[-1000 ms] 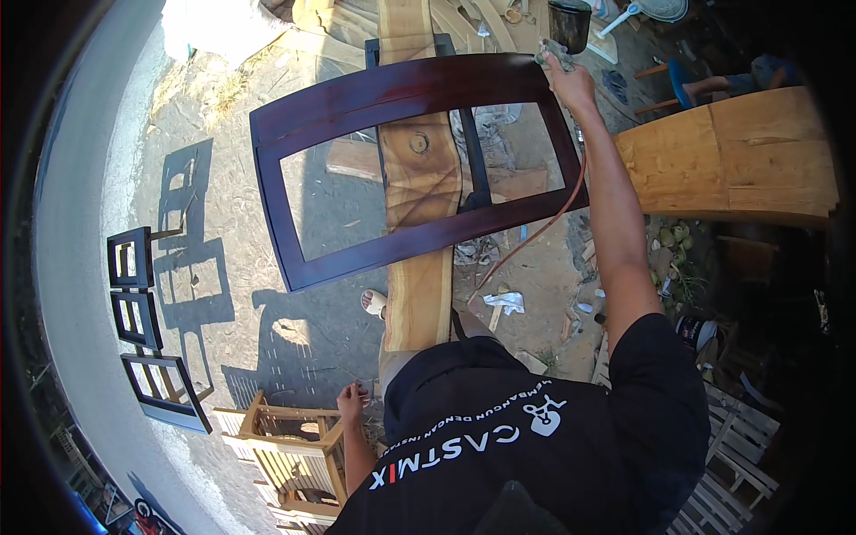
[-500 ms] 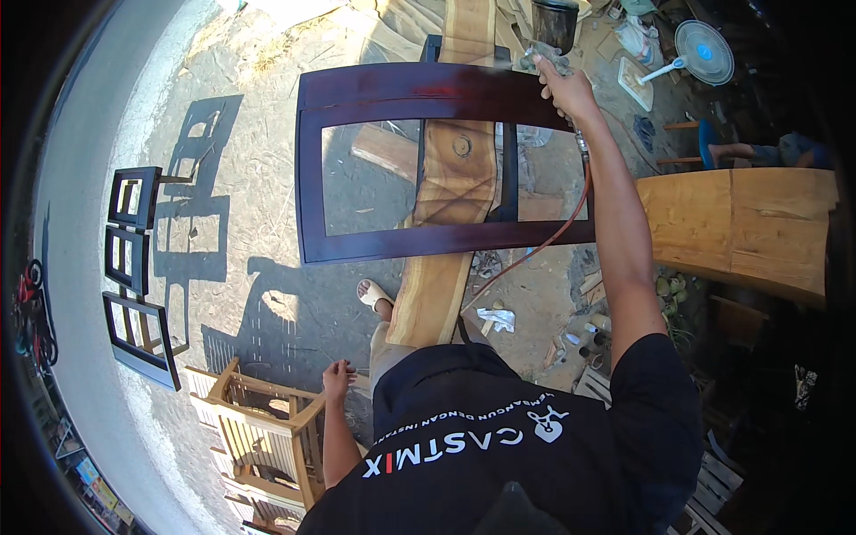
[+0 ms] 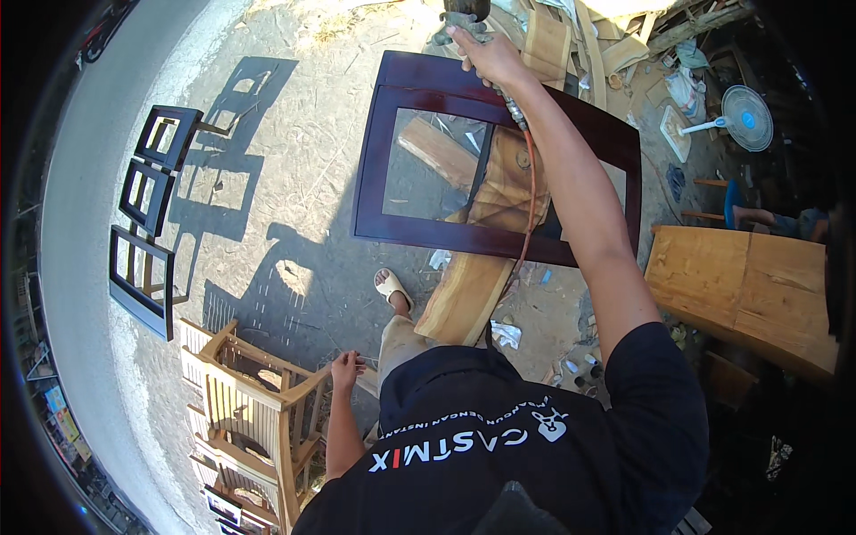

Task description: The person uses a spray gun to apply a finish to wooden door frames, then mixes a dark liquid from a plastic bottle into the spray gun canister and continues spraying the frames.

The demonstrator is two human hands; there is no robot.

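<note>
A glossy dark red wooden frame (image 3: 419,227) with two openings rests on a raw wooden plank (image 3: 464,294). My right hand (image 3: 486,53) reaches out over the frame's far rail and is shut on a spray gun (image 3: 464,16); its reddish hose (image 3: 531,187) runs back along my forearm. My left hand (image 3: 346,368) hangs low by my side, fingers loosely curled near the arm of an unfinished wooden chair (image 3: 250,401). It appears to pinch something thin, which I cannot make out.
Three dark painted frames (image 3: 147,223) stand on the sandy ground at the left. A pale wooden cabinet (image 3: 744,290) sits at the right, a standing fan (image 3: 736,116) and scrap wood behind it. My sandalled foot (image 3: 392,287) is beside the plank.
My right hand with the spray gun has swept left along the frame's far rail. The view has turned, so the frame now sits more to the right and the chair is closer.
</note>
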